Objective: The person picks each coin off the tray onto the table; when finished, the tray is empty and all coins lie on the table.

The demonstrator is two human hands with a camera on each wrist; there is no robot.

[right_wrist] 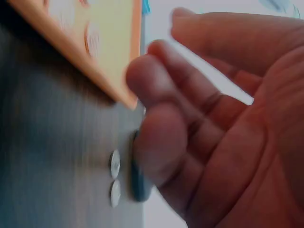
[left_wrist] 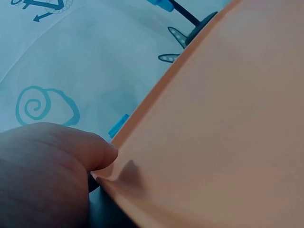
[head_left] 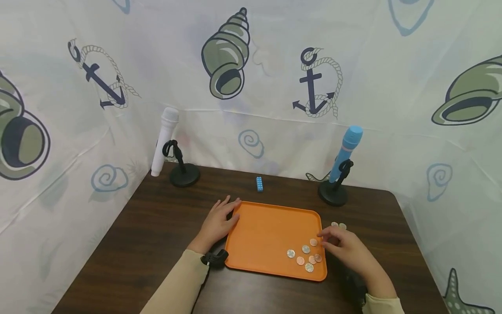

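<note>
An orange tray lies on the dark table. My left hand rests at its far left corner, fingers fairly straight and thumb over the rim; the left wrist view shows a digit touching that corner. Several coins, some silver and some copper-coloured, lie in the right part of the tray. Beside the tray's right rim hovers my right hand, its fingers loosely bent. No coin shows between those fingers in the right wrist view. Just beyond this hand, two silver coins lie on the table outside the tray.
Behind the tray lies a small blue toy brick. A white microphone in a black stand is at the back left. At the back right, a blue microphone leans in another stand. Printed fabric hangs behind the table.
</note>
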